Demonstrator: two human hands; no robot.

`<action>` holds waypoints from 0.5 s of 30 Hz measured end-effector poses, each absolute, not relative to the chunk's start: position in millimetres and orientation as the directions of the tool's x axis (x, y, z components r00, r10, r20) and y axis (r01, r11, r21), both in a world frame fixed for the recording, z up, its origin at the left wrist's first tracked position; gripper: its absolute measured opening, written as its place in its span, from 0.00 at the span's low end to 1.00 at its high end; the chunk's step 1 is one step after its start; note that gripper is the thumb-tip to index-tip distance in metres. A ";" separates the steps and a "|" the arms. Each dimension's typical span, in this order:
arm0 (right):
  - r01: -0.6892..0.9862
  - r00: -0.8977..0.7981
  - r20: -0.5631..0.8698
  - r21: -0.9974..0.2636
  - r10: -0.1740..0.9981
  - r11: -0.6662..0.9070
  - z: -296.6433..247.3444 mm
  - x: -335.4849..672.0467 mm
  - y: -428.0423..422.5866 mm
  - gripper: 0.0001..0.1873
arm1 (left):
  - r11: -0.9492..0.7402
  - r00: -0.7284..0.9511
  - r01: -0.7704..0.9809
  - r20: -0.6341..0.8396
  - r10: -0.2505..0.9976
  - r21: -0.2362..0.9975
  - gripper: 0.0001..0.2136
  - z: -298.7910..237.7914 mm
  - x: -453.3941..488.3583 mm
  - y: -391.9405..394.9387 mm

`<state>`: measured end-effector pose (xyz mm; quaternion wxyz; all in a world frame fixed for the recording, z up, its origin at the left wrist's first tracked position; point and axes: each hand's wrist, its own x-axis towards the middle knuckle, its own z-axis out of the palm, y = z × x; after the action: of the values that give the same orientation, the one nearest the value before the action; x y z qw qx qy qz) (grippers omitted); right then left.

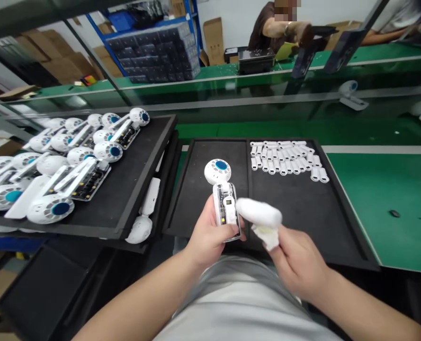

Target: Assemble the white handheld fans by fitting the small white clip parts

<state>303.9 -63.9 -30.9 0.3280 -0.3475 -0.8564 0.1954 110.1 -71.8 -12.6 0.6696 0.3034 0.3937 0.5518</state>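
My left hand point(207, 232) is closed around a white device point(218, 171) with a round head and a blue disc. Its body is uncovered and shows a circuit board and a small yellow square. On that board lies a narrow white cover piece point(231, 211) with a dark window, under my left thumb. My right hand point(297, 258) pinches a white, rounded, elongated piece point(262, 211) with crumpled white material beneath it; its exact kind is unclear. The rounded end hovers beside the device, and whether they touch I cannot tell.
Several small white covers point(284, 158) lie in rows on a black tray point(288, 213). To the left, stacked black trays point(132, 189) carry several similar white devices point(54, 206). Beyond a green conveyor point(370, 184), a co-worker's arm point(284, 29) reaches over a dark box point(255, 61).
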 end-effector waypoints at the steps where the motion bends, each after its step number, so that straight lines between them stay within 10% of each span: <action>1: 0.461 -0.547 0.421 -0.570 0.724 0.680 -33.3 302.1 -68.2 0.09 | 0.191 0.072 -0.482 -0.178 0.981 0.855 0.26 -11.5 110.7 -70.4; 15: 0.598 -0.324 0.454 -0.582 0.830 0.551 -38.6 315.9 -65.5 0.15 | 0.163 -0.043 -0.365 -0.191 0.981 0.917 0.34 3.7 117.3 -65.2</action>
<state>315.9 -65.5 -38.6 0.3715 -0.4473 -0.7984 0.1563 117.3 -65.2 3.7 0.6064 0.3331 0.4622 0.5548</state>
